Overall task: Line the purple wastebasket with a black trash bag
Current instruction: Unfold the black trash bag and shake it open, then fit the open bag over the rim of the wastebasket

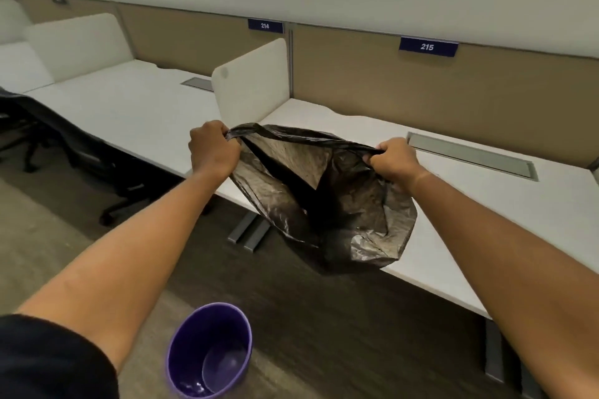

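A black trash bag (324,197) hangs in the air in front of me, its mouth pulled apart and the body billowing below. My left hand (212,149) grips the left side of the bag's rim. My right hand (390,157) grips the right side of the rim. The purple wastebasket (210,350) stands upright on the floor below my left forearm, with nothing inside it. The bag is well above the basket and a little to its right, apart from it.
A long white desk (453,204) with white dividers (249,84) runs behind the bag, in front of tan panels marked 214 and 215. Black office chairs (81,152) stand at the left. Grey desk legs (249,230) reach the dark floor.
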`<state>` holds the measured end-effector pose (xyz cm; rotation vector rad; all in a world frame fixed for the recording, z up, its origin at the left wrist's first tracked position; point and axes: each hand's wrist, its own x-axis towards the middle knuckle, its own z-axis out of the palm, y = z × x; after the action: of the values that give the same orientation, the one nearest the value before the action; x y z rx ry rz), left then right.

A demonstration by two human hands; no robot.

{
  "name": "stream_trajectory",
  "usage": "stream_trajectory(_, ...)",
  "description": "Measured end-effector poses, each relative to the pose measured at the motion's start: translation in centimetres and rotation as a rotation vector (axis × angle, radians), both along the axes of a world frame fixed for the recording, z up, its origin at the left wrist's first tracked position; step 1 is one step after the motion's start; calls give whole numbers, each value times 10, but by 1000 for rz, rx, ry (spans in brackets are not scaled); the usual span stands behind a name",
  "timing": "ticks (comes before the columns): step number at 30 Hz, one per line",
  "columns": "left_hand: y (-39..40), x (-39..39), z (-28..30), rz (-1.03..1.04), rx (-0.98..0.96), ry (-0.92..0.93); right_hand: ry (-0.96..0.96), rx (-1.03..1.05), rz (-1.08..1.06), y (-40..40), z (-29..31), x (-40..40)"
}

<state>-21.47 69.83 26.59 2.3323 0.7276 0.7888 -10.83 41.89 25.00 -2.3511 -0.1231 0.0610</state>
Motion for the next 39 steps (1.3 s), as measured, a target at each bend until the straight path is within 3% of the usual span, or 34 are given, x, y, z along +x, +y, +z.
stream_trajectory(11,117,-110,-75,243,-90,162,158,-84,215,146,-62,-73)
stream_trajectory(20,225,-175,-181,189,-120,386,374,-139,201,253,-176,-137)
stream_trajectory(26,275,-210,-256,170,-175,528,535,-157,119,292,-257,-174)
stream_trajectory(39,299,-219,-416,209,-238,690,627,-222,64,320,-426,-171)
